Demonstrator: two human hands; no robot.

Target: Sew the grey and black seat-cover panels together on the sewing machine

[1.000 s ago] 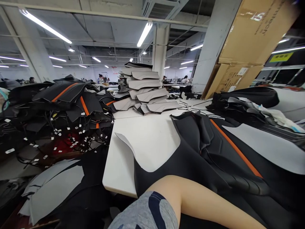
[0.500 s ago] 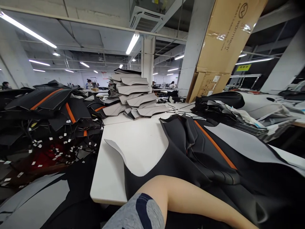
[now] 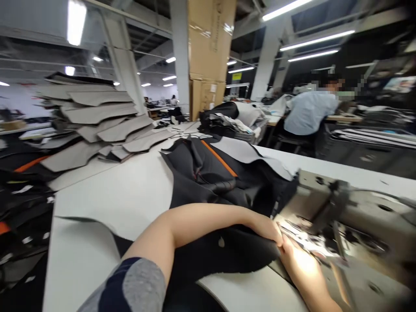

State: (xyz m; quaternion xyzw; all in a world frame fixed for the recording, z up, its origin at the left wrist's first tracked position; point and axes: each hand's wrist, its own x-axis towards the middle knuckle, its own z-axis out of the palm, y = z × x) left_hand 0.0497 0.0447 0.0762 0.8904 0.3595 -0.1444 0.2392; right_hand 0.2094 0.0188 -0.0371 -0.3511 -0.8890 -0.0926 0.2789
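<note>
A large black fabric piece [image 3: 227, 255] with an orange stripe [image 3: 219, 158] lies bunched over the white table. My left arm reaches across it, and my left hand [image 3: 268, 229] is closed on the edge of the fabric beside the sewing machine [image 3: 338, 216]. Touching it from the right, my right hand [image 3: 300, 262] is also closed at that edge, its back brightly lit by the machine's lamp. The fingertips of both hands are partly hidden and slightly blurred. The hands meet just left of the machine's needle area.
Stacked grey cut panels [image 3: 100, 110] stand at the back left of the white table [image 3: 130, 186]. Behind it rise a tall cardboard box [image 3: 209, 47] and a heap of fabric [image 3: 232, 117]. A seated person [image 3: 308, 110] is at the back right.
The view has swung to the right, bringing the sewing machine, both hands and the seated person into sight. Before, only my left arm showed, reaching over the black fabric.
</note>
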